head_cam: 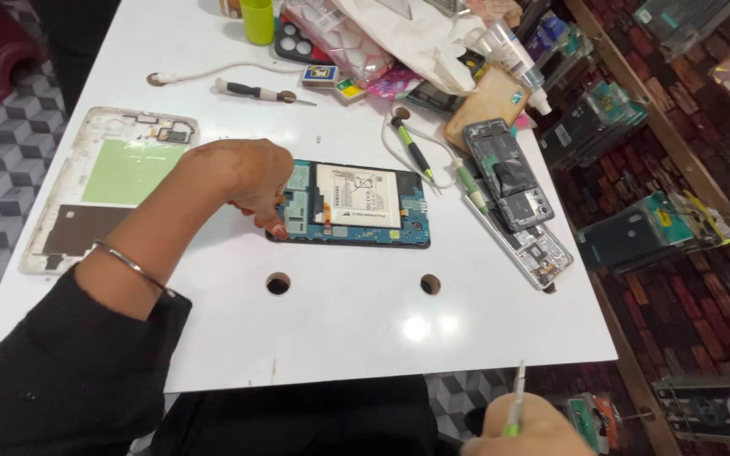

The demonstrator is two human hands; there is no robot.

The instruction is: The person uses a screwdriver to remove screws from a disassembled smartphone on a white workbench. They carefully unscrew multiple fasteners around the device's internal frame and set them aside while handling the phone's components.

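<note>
At the middle of the frame, on the white table [340, 329], lies the opened tablet [352, 205], back cover off, its white battery [358, 196] and blue circuit board exposed. I have my left hand [247, 181] curled down on its left edge, fingers [278, 228] bunched and pressing at the lower left corner; whether they pinch any small part I cannot tell. My right hand [521, 431] sits at the bottom edge of the frame, off the table, fingers closed round a thin green-handled tool [515, 405] with its tip pointing up.

The risks I see: the tablet rests loose on a smooth table, so a hard push from the left hand could slide it towards the two holes [278, 283] below it. A slip of the tool tip onto the battery could pierce it (the worst outcome, I judge), and a scrape across the board could damage its small parts. The removed back cover [107, 190] at the left hangs near the table edge, where my sleeve could nudge it off. Loose screwdrivers [411, 145] and a cable lie just beside the tablet's upper right and could snag.
</note>
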